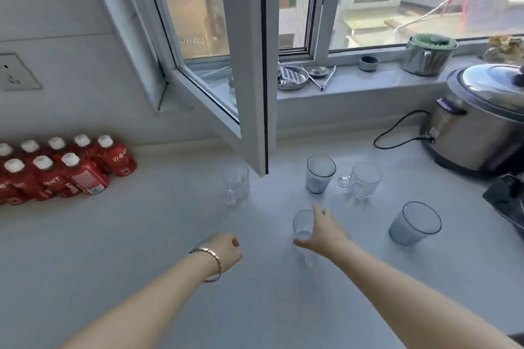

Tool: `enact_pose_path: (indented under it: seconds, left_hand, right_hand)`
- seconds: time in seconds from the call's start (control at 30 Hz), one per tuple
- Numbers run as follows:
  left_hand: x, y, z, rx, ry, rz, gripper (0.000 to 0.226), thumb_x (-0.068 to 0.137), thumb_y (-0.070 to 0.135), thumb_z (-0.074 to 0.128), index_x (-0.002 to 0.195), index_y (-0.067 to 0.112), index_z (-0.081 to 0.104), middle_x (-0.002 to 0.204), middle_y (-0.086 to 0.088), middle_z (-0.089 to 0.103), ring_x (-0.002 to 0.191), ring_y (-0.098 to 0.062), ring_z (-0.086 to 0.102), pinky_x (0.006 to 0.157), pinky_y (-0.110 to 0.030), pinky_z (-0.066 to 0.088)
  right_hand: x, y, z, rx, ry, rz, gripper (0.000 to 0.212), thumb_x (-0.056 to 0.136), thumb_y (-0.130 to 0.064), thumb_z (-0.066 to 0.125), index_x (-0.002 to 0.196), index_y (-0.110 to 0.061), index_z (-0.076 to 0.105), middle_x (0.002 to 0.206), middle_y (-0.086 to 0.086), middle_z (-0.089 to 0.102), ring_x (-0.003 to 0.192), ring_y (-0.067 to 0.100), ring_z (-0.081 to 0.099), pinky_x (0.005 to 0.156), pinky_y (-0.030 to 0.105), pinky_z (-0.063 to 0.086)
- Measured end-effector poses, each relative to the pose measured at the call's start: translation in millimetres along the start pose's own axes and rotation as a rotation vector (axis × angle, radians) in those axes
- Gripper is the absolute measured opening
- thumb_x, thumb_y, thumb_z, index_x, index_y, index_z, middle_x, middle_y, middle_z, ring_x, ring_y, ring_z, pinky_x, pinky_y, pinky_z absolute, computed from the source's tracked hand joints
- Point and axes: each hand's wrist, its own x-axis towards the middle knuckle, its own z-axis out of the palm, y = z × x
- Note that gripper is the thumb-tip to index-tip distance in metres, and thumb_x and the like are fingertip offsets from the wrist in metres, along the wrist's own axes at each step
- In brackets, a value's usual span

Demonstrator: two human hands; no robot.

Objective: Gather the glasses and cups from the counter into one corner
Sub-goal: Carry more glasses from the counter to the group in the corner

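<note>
Head view: left hand loosely curled, empty, above the counter. Right hand spread beside a clear glass; contact unclear. Beyond: grey tumblers, clear mugs.

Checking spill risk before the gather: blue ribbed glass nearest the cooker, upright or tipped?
Upright. The blue ribbed glass stands on its base on the counter, open rim facing up; it looks empty.
</note>
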Motion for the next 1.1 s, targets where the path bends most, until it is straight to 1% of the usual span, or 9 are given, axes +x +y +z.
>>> enact_pose_path:
  seconds: [0.1,0.27,0.33,0.4,0.57,0.77,0.9,1.03,1.1]
  left_hand:
    - [38.2,-8.0,-20.6,-0.1,0.068,-0.02,0.052,0.088,0.027,0.05,0.137,0.014,0.036,0.134,-0.007,0.052,0.117,-0.027,0.055,0.095,-0.033,0.046]
    - [91.7,3.8,-54.3,-0.37,0.345,-0.046,0.084,0.074,0.039,0.07,0.14,0.011,0.026,0.144,-0.012,0.032,0.126,-0.033,0.045,0.103,-0.044,0.043]
    - [110.7,10.3,-65.3,-0.435,0.356,-0.019,0.103,0.073,0.037,0.075,0.148,0.01,0.01,0.156,-0.009,0.016,0.14,-0.029,0.03,0.113,-0.041,0.032]
    - [124.8,13.8,-69.9,-0.438,0.3,0.013,0.107,0.073,0.033,0.077,0.15,0.011,0.005,0.158,-0.007,0.013,0.143,-0.026,0.024,0.114,-0.038,0.028]
    - [127.7,13.3,-61.2,-0.419,0.365,0.006,0.08,0.069,0.024,0.08,0.134,0.009,0.036,0.139,-0.011,0.039,0.118,-0.029,0.052,0.093,-0.036,0.044]
    - [82.2,12.1,-34.9,-0.33,0.328,-0.085,0.082,0.064,0.032,0.08,0.134,0.019,0.039,0.127,-0.006,0.041,0.094,-0.024,0.054,0.084,-0.033,0.048]
    - [23.5,18.0,-7.5,-0.363,0.318,-0.128,0.079,0.059,0.038,0.079,0.128,0.028,0.042,0.113,0.002,0.038,0.099,-0.021,0.059,0.086,-0.031,0.052]
    - [-36.6,33.1,9.9,-0.472,0.363,-0.166,0.101,0.037,0.054,0.07,0.131,0.027,0.043,0.106,0.006,0.034,0.098,-0.018,0.059,0.091,-0.028,0.051]
    - [-65.3,38.1,20.4,-0.529,0.426,-0.205,0.097,0.046,0.045,0.08,0.133,0.023,0.042,0.111,0.004,0.036,0.1,-0.018,0.057,0.093,-0.024,0.045]
  right_hand:
    - [16.2,-2.7,2.7,-0.024,-0.039,0.013,0.095,0.074,-0.045,0.069,0.148,-0.021,0.014,0.144,0.004,0.033,0.131,0.023,0.045,0.1,0.037,0.043]
    - [21.8,9.8,-0.2,-0.062,-0.05,-0.023,0.093,0.07,-0.044,0.071,0.146,-0.026,0.021,0.144,-0.003,0.038,0.13,0.017,0.047,0.101,0.03,0.043]
    - [21.3,15.3,-2.3,-0.064,-0.046,-0.018,0.094,0.067,-0.045,0.071,0.145,-0.028,0.022,0.143,-0.005,0.04,0.128,0.017,0.049,0.1,0.03,0.044]
    - [20.4,19.8,-5.5,-0.071,-0.041,-0.008,0.094,0.066,-0.047,0.072,0.145,-0.029,0.022,0.142,-0.005,0.04,0.128,0.017,0.049,0.099,0.031,0.045]
    - [22.4,30.1,-12.8,-0.057,-0.013,-0.023,0.094,0.068,-0.047,0.071,0.146,-0.03,0.022,0.141,-0.003,0.042,0.129,0.016,0.047,0.1,0.03,0.043]
    - [22.8,38.8,-18.8,-0.077,-0.038,-0.107,0.093,0.069,-0.046,0.072,0.146,-0.031,0.022,0.141,-0.004,0.041,0.131,0.015,0.044,0.101,0.029,0.041]
    - [19.2,39.1,-25.8,-0.111,-0.063,-0.225,0.094,0.067,-0.047,0.073,0.145,-0.031,0.023,0.141,-0.004,0.041,0.13,0.015,0.045,0.1,0.03,0.04]
    - [12.8,28.7,-34.5,-0.164,-0.092,-0.378,0.095,0.066,-0.05,0.074,0.144,-0.031,0.024,0.141,-0.004,0.043,0.126,0.018,0.05,0.097,0.028,0.042]
    - [4.0,18.7,-37.5,-0.233,-0.104,-0.484,0.094,0.066,-0.051,0.073,0.144,-0.031,0.024,0.138,-0.003,0.045,0.124,0.019,0.051,0.094,0.028,0.044]
